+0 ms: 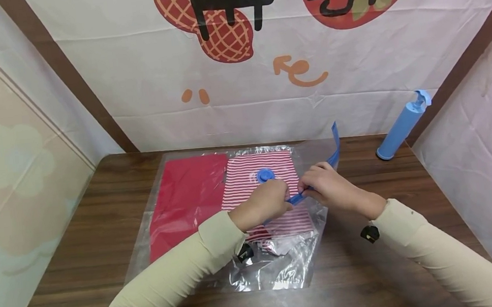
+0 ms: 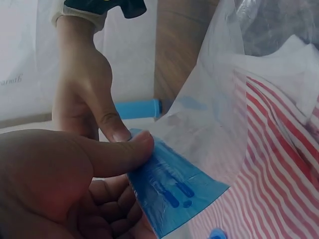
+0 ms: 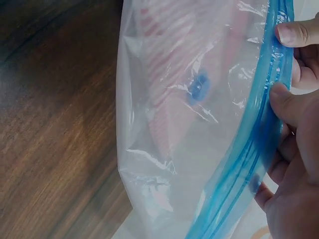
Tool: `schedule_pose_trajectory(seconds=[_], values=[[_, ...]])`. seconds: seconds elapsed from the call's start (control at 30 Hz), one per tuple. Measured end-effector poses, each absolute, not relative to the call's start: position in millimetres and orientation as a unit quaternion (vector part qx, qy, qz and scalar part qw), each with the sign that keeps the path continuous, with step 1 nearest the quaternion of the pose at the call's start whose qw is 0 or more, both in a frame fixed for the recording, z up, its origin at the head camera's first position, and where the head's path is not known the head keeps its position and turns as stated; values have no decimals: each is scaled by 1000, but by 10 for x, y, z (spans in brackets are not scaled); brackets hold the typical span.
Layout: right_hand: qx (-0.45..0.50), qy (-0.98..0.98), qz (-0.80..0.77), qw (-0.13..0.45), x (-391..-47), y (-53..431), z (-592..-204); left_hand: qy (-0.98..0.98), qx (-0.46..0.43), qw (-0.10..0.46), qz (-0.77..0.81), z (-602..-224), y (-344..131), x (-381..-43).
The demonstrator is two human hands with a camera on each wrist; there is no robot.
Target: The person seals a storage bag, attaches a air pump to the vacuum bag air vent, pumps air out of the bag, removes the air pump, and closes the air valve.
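A clear vacuum storage bag (image 1: 284, 271) lies on the table with its blue zip edge (image 3: 269, 89) lifted. Inside are a folded red cloth (image 1: 187, 193) and a red-and-white striped cloth (image 1: 248, 173). A round blue valve (image 1: 265, 174) sits over the stripes. My left hand (image 1: 265, 202) pinches the blue edge between thumb and fingers. Close by on its right, my right hand (image 1: 331, 188) pinches the same edge. Beyond it the strip's far end sticks up. In the left wrist view, the left thumb (image 2: 124, 154) presses the strip's flat blue end.
A blue hand pump (image 1: 403, 126) stands at the table's back right corner, leaning slightly. The dark wooden table (image 1: 73, 249) is bounded by a printed cloth wall (image 1: 141, 84) at the back and hangings on both sides.
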State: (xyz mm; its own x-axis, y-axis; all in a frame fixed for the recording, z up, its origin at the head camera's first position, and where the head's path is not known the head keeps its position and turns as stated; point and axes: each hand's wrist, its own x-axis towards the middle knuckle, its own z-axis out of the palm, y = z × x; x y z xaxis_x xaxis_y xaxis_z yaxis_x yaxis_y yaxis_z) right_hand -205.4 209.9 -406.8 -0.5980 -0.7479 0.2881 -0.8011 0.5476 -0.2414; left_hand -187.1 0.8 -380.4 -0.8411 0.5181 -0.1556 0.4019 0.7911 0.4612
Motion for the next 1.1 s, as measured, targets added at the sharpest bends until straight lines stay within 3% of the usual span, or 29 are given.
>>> schedule_pose_trajectory(seconds=[0.23, 0.53, 1.1], values=[[452, -876, 132, 104, -2031, 2055, -4134, 936, 250, 130, 212, -3835, -3, -1867], [443, -879, 166, 50, -2111, 2154, -3997, 936, 249, 131, 210, -3860, -34, -1865], [466, -868, 133, 108, -2126, 2072, -4027, 929, 248, 135, 237, -3854, -139, -1855]])
